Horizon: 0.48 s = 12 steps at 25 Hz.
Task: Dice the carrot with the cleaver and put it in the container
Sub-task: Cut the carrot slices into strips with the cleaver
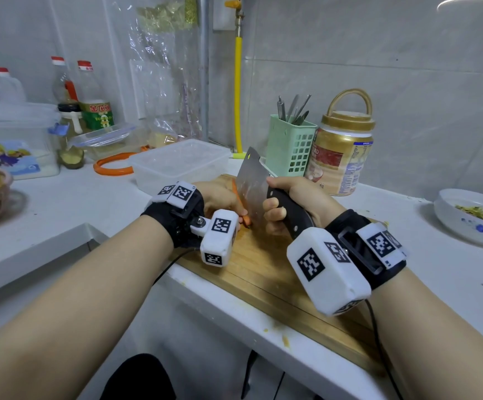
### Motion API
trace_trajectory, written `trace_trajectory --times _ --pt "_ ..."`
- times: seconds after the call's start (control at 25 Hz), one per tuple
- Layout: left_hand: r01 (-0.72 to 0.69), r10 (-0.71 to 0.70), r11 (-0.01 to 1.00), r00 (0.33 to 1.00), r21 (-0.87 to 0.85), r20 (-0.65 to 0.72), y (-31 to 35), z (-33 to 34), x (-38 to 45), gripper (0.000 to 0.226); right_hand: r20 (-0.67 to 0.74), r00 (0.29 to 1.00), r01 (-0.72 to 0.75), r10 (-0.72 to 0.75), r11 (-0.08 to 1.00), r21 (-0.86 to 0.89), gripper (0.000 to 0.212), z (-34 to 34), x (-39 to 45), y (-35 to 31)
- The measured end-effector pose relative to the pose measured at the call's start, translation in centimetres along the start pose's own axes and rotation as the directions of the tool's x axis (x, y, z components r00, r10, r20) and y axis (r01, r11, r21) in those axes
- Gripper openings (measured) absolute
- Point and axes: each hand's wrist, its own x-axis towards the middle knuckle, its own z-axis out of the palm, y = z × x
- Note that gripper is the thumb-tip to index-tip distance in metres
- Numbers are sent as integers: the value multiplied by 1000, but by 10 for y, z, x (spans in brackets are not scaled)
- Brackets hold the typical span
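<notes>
An orange carrot [245, 220] lies on the wooden cutting board [266, 280]; only its near tip and a strip by the blade show. My left hand [220, 199] holds the carrot down, fingers curled over it. My right hand [295, 203] grips the black handle of the steel cleaver [250, 186]. The blade stands upright with its edge down at the carrot's near end, right beside my left fingers. A clear plastic container [177, 164] sits open just behind the board, on the left.
A green utensil basket [290, 147] and a gold-lidded jar [339, 157] stand behind the board to the right. A white bowl [471, 216] with scraps sits far right. Bottles, an orange ring [110, 167] and lidded boxes crowd the back left. The counter's edge runs under my forearms.
</notes>
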Motion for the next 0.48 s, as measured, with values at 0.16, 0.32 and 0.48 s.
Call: trace_trajectory --times 0.16,0.32,0.48 --pt "-35 35 999 999 2 -17 -1 2 -4 14 9 1000 6 -6 1000 0 31 -1 -2 2" --pt "-61 67 994 996 86 -65 1 3 -7 12 11 1000 2 -2 999 -40 32 -2 -1 5" --pt "-65 70 996 995 61 -77 1 3 -9 18 18 999 30 -29 998 -51 32 -3 -1 7"
